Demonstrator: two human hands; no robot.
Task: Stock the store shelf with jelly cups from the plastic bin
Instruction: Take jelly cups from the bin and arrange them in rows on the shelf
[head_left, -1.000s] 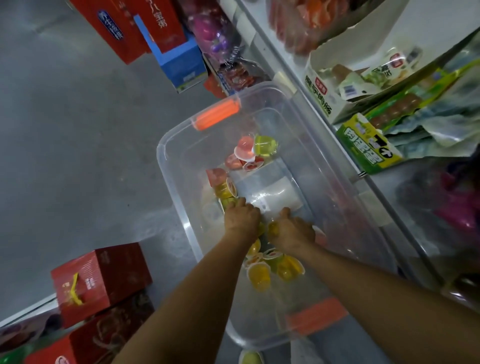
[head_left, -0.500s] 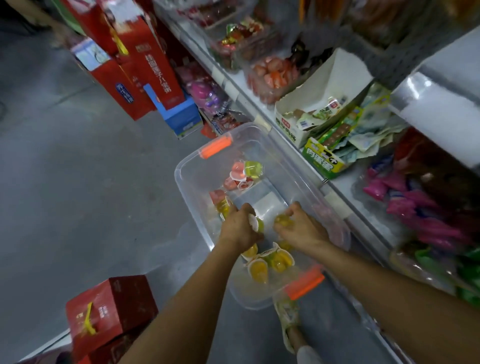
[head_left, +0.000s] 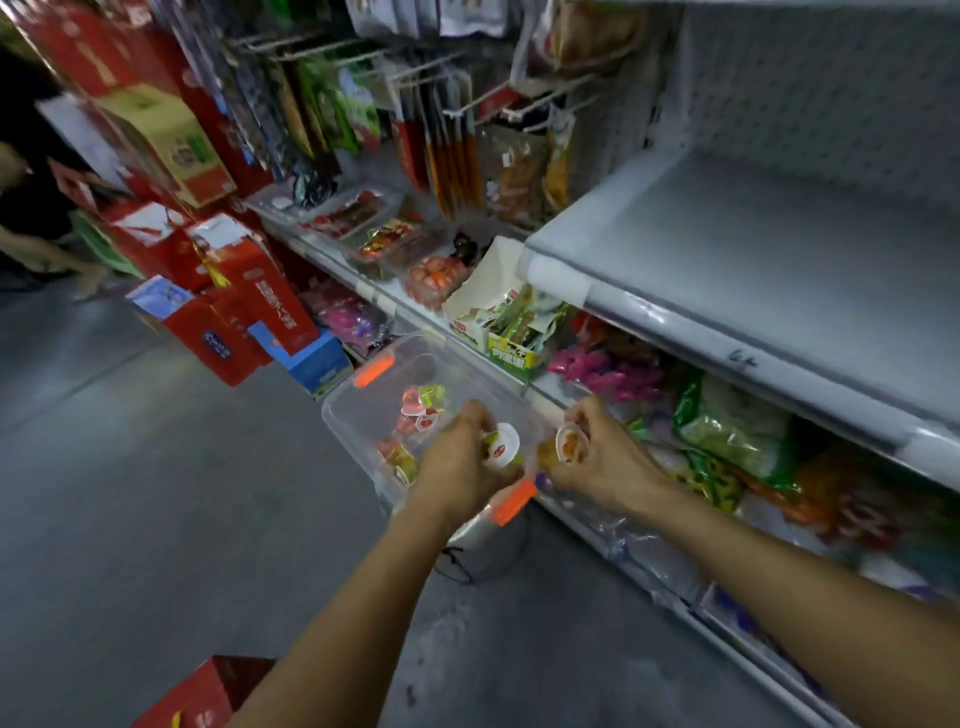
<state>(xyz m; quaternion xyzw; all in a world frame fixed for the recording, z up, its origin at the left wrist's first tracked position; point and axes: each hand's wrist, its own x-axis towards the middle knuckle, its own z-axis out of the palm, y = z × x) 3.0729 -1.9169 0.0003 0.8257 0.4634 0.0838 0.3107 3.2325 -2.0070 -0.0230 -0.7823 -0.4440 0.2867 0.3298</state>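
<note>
A clear plastic bin (head_left: 343, 410) with orange latches sits on the floor against the shelving. Several jelly cups (head_left: 418, 408) in red, green and yellow lie in it. My left hand (head_left: 460, 462) is raised above the bin and grips a white-lidded jelly cup (head_left: 501, 444), with more yellow showing under the fingers. My right hand (head_left: 597, 457) is lifted beside it, over the bin's right rim, and holds an orange jelly cup (head_left: 570, 444). A bare white shelf (head_left: 753, 270) stretches at upper right, above both hands.
Below the white shelf lie bagged snacks, pink packets (head_left: 608, 369) and a green and white carton (head_left: 498, 322). Red gift boxes (head_left: 260, 296) stand on the floor to the left, another red box (head_left: 208, 691) at the bottom. A person's legs (head_left: 47, 249) are at far left.
Both hands have risen out of the bin, each with jelly cups in its grip. The view has tilted up, so the bare white shelf and hanging packets now show.
</note>
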